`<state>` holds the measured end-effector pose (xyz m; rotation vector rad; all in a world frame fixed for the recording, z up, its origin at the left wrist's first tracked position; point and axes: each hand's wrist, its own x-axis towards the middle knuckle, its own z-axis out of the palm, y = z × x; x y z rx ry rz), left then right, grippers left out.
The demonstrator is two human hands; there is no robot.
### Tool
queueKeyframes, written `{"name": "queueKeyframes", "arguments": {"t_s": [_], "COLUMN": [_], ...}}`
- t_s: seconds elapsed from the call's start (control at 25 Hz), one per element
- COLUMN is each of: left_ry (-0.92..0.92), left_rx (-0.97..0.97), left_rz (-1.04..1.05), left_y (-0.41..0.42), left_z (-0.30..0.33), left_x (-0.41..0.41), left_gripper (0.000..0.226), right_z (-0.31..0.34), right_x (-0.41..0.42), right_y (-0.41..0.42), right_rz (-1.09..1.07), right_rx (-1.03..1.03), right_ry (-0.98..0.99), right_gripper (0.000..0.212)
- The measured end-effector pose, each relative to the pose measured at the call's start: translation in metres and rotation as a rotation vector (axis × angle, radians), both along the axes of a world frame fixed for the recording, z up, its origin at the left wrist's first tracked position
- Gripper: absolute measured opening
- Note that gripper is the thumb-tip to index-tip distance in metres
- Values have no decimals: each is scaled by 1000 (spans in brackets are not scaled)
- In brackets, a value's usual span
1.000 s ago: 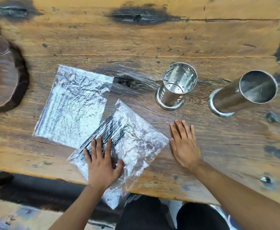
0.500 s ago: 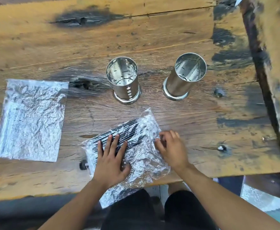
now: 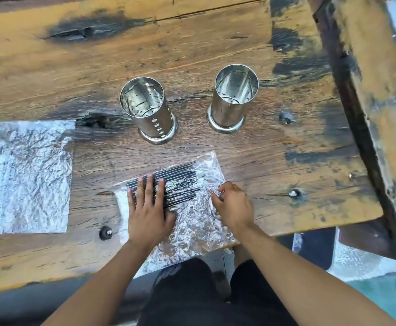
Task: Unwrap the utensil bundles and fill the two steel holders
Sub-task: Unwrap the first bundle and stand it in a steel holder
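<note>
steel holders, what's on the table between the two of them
Nothing. In the head view, only bare wood table with a dark crack shows between the left steel holder and the right steel holder. Both stand upright and apart.

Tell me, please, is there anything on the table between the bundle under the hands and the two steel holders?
Nothing visible. Only bare wood of the table lies between the near bundle and the two holders. The utensils are still in wrap, under the left hand and right hand.
</note>
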<state>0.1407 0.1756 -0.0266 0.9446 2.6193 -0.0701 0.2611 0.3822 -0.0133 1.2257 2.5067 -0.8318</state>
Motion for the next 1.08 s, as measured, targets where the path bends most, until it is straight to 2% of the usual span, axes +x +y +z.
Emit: {"name": "queueKeyframes", "arguments": {"t_s": [0.16, 0.48, 0.84, 0.96, 1.08], "left_ry": [-102, -237, -261, -262, -263], "left_rx": [-22, -106, -137, -160, -185], "left_rz": [45, -22, -9, -3, 15], "left_y": [-1, -3, 0, 1, 4], "left_z": [-4, -2, -2, -2, -2], "left_x": [-9, -20, -20, -20, -19], "left_gripper": [79, 83, 81, 81, 82], "right_z": [7, 15, 14, 15, 17], "right_x": [-5, -8, -12, -9, -2], "right_y": [0, 1, 7, 16, 34], "right_rz": [-46, -20, 20, -44, -82], "right_rx": [-14, -45, -41, -104, -80], "right_ry": [-49, -100, -194, -165, -149], "right_gripper": [24, 17, 17, 18, 14]}}
